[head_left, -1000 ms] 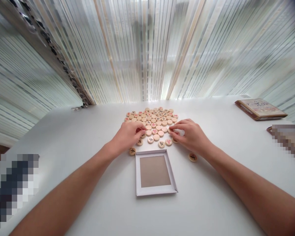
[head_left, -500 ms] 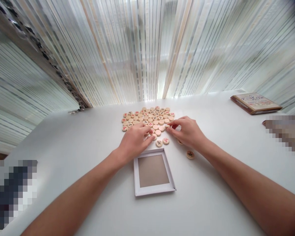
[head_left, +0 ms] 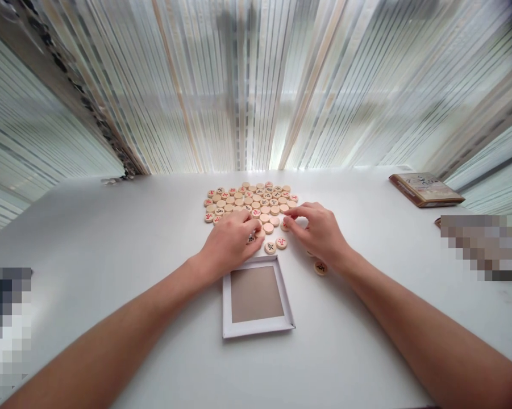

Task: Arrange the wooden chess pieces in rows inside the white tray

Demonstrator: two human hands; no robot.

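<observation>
Many round wooden Chinese chess pieces [head_left: 256,201] lie in a packed cluster on the white table, some with red or black characters up, others blank. My left hand [head_left: 232,236] is at the cluster's near edge, fingers curled and closed around a plain piece [head_left: 260,233]; a black-marked piece is partly hidden under it. My right hand [head_left: 317,227] is at the right side, thumb and forefinger apart, the thumb by a red-marked piece [head_left: 284,226] lying flat. Between the hands lie a black-marked piece [head_left: 270,247] and a red-marked piece [head_left: 282,243].
A shallow white box lid [head_left: 227,307] with a brown inside lies in front of the pieces. One loose black-marked piece [head_left: 320,267] sits below my right wrist. A flat printed box [head_left: 426,189] rests at the right. Striped curtains [head_left: 256,85] hang behind the table.
The piece my right fingers held tilted on edge now lies flat with its red character up, and those fingers have parted. My left hand stays at the cluster. The view has shifted slightly.
</observation>
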